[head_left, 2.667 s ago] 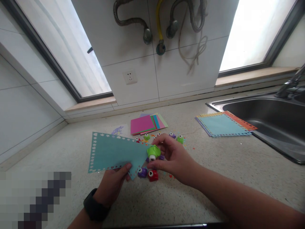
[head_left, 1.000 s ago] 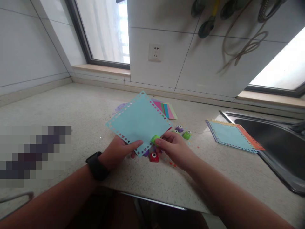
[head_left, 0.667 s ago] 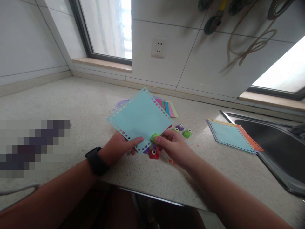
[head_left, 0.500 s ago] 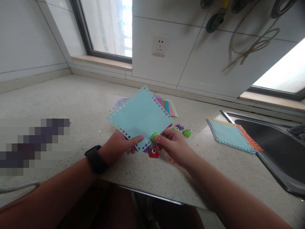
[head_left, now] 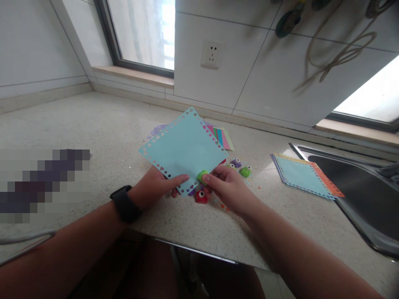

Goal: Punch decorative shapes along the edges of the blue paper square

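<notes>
My left hand [head_left: 154, 190], with a black watch at the wrist, pinches the near corner of a light blue paper sheet [head_left: 183, 149] whose edges carry punched shapes. The sheet is held tilted above the counter. My right hand [head_left: 227, 189] is closed on a small green paper punch [head_left: 202, 176] that sits on the sheet's lower right edge. A red punch [head_left: 201, 197] lies on the counter just below both hands.
More small punches, purple [head_left: 236, 162] and green [head_left: 245, 170], lie behind my right hand. A stack of coloured paper [head_left: 222, 138] sits behind the sheet. Punched sheets [head_left: 304, 176] lie beside the steel sink [head_left: 358, 187] at right. The speckled counter [head_left: 93, 128] ends near my body.
The blue sheet has been turned from a flat wide lie to a diamond tilt, and the green punch now sits on its lower right edge. Over the last second both hands barely moved.
</notes>
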`<act>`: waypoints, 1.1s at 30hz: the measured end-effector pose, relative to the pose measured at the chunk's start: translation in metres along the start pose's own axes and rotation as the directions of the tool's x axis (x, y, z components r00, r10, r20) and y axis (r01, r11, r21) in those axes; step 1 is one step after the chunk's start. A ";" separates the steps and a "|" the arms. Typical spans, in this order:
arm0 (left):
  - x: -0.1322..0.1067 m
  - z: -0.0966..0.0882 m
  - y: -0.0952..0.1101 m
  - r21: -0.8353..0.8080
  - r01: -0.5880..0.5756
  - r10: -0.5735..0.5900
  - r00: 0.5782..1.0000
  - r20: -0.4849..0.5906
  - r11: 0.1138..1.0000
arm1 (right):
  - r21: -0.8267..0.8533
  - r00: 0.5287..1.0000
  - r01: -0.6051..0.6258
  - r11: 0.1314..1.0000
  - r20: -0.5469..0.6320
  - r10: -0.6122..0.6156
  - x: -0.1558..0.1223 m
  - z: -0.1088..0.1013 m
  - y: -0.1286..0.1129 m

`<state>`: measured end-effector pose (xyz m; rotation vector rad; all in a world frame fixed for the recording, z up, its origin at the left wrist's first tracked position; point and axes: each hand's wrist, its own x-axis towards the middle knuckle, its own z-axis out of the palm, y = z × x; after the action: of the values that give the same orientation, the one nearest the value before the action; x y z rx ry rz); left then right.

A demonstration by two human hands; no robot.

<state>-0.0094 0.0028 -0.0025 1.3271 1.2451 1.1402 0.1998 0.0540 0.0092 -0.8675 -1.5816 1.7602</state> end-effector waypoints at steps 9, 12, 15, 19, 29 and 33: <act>0.000 0.000 -0.004 -0.046 -0.004 0.004 1.000 0.001 0.999 | -0.012 1.000 0.006 1.000 -0.015 -0.006 -0.001 0.003 -0.003; 0.000 0.001 -0.003 -0.046 0.001 -0.001 1.000 0.006 0.999 | -0.019 1.000 0.025 0.999 -0.012 -0.026 0.000 0.003 -0.003; 0.000 0.001 -0.002 -0.041 0.002 -0.002 1.000 0.006 0.999 | -0.033 0.999 0.041 0.999 -0.003 -0.042 0.000 0.003 -0.003; 0.000 0.000 -0.002 0.001 0.006 -0.006 1.000 -0.005 1.000 | -0.057 0.998 0.066 0.996 0.025 -0.065 -0.001 0.003 -0.005; -0.001 0.001 0.000 -0.005 0.014 -0.014 1.000 -0.014 1.000 | -0.029 0.999 0.031 0.999 0.044 -0.030 -0.001 0.000 -0.004; -0.001 0.001 -0.002 0.004 0.009 -0.009 1.000 -0.027 1.000 | 0.037 0.998 0.065 0.997 -0.022 -0.064 -0.001 -0.008 -0.005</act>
<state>-0.0090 0.0021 -0.0048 1.3118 1.2727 1.1532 0.2064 0.0587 0.0139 -0.8056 -1.5409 1.7248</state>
